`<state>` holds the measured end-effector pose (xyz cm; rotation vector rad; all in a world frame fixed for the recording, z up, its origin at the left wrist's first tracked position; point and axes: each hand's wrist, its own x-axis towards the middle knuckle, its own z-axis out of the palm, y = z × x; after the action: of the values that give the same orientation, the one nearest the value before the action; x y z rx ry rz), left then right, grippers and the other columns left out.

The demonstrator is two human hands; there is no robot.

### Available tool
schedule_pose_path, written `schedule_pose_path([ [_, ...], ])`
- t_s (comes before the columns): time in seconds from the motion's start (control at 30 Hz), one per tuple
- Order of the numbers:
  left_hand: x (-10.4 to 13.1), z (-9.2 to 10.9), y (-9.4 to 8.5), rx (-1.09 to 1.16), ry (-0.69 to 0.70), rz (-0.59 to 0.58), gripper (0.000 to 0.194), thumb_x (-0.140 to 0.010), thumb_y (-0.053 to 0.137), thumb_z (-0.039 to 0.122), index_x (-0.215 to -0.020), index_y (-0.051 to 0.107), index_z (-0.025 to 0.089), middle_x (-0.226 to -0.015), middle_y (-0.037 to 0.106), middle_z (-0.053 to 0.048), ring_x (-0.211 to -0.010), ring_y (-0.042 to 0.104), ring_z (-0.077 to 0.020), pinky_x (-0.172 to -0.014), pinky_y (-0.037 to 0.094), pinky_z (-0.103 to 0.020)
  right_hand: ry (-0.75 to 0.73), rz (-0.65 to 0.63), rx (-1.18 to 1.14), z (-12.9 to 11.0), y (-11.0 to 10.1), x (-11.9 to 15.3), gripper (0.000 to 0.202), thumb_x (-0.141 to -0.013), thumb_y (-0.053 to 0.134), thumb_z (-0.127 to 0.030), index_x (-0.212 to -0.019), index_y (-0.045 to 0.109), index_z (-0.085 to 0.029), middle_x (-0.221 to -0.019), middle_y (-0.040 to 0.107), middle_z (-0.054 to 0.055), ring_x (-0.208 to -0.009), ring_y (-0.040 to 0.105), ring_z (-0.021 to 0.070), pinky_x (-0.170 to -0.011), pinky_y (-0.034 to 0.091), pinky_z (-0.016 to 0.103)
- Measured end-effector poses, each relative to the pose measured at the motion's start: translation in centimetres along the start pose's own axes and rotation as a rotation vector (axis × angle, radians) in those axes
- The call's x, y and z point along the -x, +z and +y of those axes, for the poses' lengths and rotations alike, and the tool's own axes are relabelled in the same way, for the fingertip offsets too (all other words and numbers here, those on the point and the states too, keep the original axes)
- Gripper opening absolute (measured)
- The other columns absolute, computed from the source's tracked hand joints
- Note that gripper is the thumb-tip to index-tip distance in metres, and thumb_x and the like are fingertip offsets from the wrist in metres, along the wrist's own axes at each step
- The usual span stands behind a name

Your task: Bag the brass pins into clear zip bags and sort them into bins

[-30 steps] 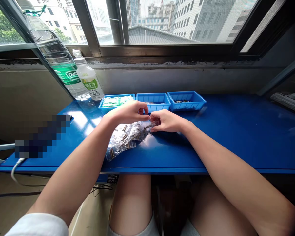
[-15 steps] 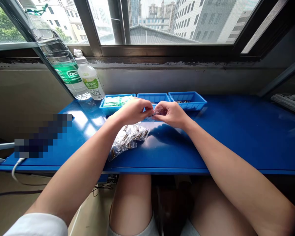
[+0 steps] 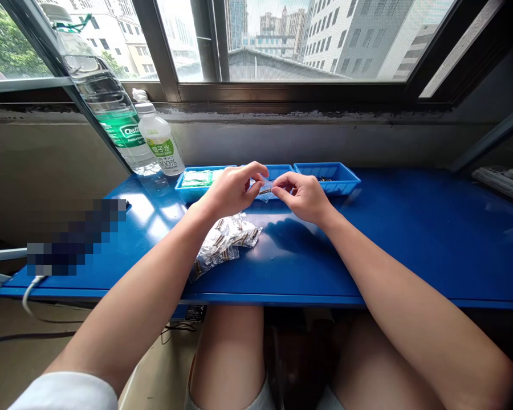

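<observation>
Between my two hands is a small clear plastic bag [image 3: 265,192] with a thin dark metal piece inside. My right hand [image 3: 304,196] pinches the bag's right edge between thumb and fingertips. At its left side, my left hand [image 3: 235,191] grips it with the thumb and a finger, while the index finger arches above. Below my left wrist lies a pile of small clear bags [image 3: 228,242] with similar metal pieces in them, partly hidden by my forearm.
Behind my hands stand three blue bins: a left bin [image 3: 180,185] of green-and-white packets, a middle bin [image 3: 284,170] partly hidden, and a right bin [image 3: 346,185] with small dark pieces. A large water bottle [image 3: 106,97] and a smaller white bottle [image 3: 160,139] stand back left.
My fingers have drawn slightly apart, and the bag with its metal piece now shows between them. My left index finger has lifted. The view has tilted slightly.
</observation>
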<state>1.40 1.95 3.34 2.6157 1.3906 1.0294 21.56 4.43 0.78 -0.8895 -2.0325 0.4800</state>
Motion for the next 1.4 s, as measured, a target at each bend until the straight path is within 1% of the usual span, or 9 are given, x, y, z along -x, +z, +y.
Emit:
schedule_pose_path([
  [0.13, 0.0, 0.1, 0.0, 0.018, -0.003, 0.065, 0.026, -0.087, 0.047, 0.025, -0.109, 0.06, 0.019, -0.09, 0.071, -0.002, -0.059, 0.052, -0.0089, -0.064, 0.042, -0.021, 0.005, 0.009, 0.032, 0.3, 0.1, 0.0, 0.017, -0.084, 0.062, -0.033, -0.084, 0.068, -0.017, -0.079, 0.07, 0.004, -0.062, 0.054, 0.0139, -0.061, 0.045, 0.028],
  [0.3, 0.0, 0.1, 0.1, 0.009, -0.021, 0.152, 0.027, -0.089, 0.048, 0.026, -0.112, 0.06, 0.018, -0.09, 0.071, -0.002, -0.06, 0.053, -0.0088, -0.064, 0.043, -0.021, 0.003, 0.072, -0.039, 0.1, 0.1, 0.0, 0.017, -0.084, 0.062, -0.033, -0.085, 0.068, -0.017, -0.08, 0.069, 0.005, -0.067, 0.058, 0.0162, -0.064, 0.048, 0.03],
  [0.53, -0.2, -0.4, 0.4, 0.029, 0.033, 0.168, 0.024, -0.088, 0.05, 0.027, -0.102, 0.067, 0.017, -0.087, 0.071, -0.003, -0.06, 0.053, -0.0086, -0.064, 0.044, -0.021, 0.003, 0.052, -0.054, -0.3, 0.1, 0.1, 0.016, -0.082, 0.063, -0.032, -0.081, 0.068, -0.017, -0.075, 0.067, 0.004, -0.064, 0.055, 0.0145, -0.063, 0.046, 0.029],
  [0.73, -0.1, -0.4, 0.3, 0.014, 0.018, 0.143, 0.02, -0.085, 0.052, 0.025, -0.096, 0.068, 0.018, -0.083, 0.07, -0.002, -0.061, 0.055, -0.0091, -0.065, 0.044, -0.022, 0.023, 0.038, -0.068, -0.4, 0.0, 0.2, 0.017, -0.082, 0.062, -0.033, -0.077, 0.067, -0.017, -0.072, 0.066, 0.003, -0.063, 0.054, 0.0137, -0.061, 0.044, 0.027],
  [0.87, -0.2, -0.4, 0.0, -0.007, -0.005, 0.053, 0.017, -0.078, 0.055, 0.022, -0.087, 0.068, 0.016, -0.075, 0.069, -0.001, -0.061, 0.056, -0.01, -0.063, 0.042, -0.021, 0.015, 0.035, -0.074, -0.3, -0.1, 0.1, 0.015, -0.082, 0.063, -0.03, -0.078, 0.069, -0.017, -0.074, 0.067, 0.002, -0.06, 0.052, 0.0125, -0.059, 0.044, 0.027],
  [1.03, -0.2, -0.5, -0.2, -0.032, 0.019, -0.291, 0.015, -0.072, 0.053, 0.02, -0.076, 0.068, 0.017, -0.064, 0.065, 0.001, -0.057, 0.053, -0.0108, -0.057, 0.038, -0.023, -0.031, 0.022, -0.038, 0.2, 0.0, 0.0, 0.013, -0.081, 0.063, -0.026, -0.078, 0.072, -0.017, -0.082, 0.069, 0.004, -0.067, 0.056, 0.0141, -0.059, 0.043, 0.027],
  [1.13, -0.2, -0.6, -0.4, 0.009, -0.005, -0.4, 0.017, -0.072, 0.051, 0.019, -0.075, 0.068, 0.017, -0.064, 0.065, 0.001, -0.056, 0.053, -0.0108, -0.055, 0.038, -0.023, -0.044, -0.002, -0.012, 0.4, 0.1, -0.1, 0.013, -0.081, 0.061, -0.023, -0.08, 0.073, -0.018, -0.083, 0.069, 0.005, -0.069, 0.058, 0.015, -0.059, 0.044, 0.027],
  [1.27, -0.3, -0.4, -0.8, 0.165, -0.113, -0.4, 0.015, -0.071, 0.055, 0.02, -0.076, 0.068, 0.016, -0.07, 0.067, 0.0, -0.061, 0.056, -0.0113, -0.054, 0.039, -0.021, -0.036, -0.022, 0.042, 0.7, 0.1, -0.2, 0.018, -0.08, 0.056, -0.016, -0.081, 0.074, -0.018, -0.083, 0.07, 0.005, -0.068, 0.059, 0.0149, -0.06, 0.046, 0.027],
  [1.4, -0.4, -0.4, -0.7, 0.406, -0.176, -0.26, 0.019, -0.074, 0.056, 0.024, -0.087, 0.067, 0.014, -0.073, 0.067, -0.002, -0.066, 0.059, -0.0129, -0.058, 0.043, -0.022, 0.003, 0.099, 0.088, 0.9, 0.1, -0.2, 0.019, -0.077, 0.057, -0.016, -0.089, 0.071, -0.017, -0.078, 0.07, 0.003, -0.065, 0.06, 0.015, -0.062, 0.047, 0.028],
])
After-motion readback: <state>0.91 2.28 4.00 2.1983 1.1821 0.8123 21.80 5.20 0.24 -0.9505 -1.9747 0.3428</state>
